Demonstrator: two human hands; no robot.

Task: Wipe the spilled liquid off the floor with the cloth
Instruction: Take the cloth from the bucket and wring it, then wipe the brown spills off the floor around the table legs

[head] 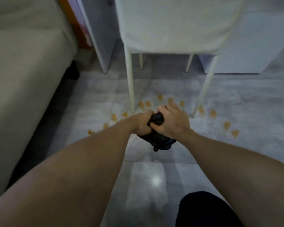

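Orange spill [226, 125] untouched on floor [252, 99]; both hands' fingers [161, 110] bunch dark cloth [157, 136] above it. Wiping not begun.

We stretch both bare arms straight out in front. Our left hand [142, 124] is curled into a fist. Our right hand [173, 122] sits just beside it, knuckles up, fingers [162, 110] bent down. Both hands squeeze one soft black cloth [157, 138] between the fingers.
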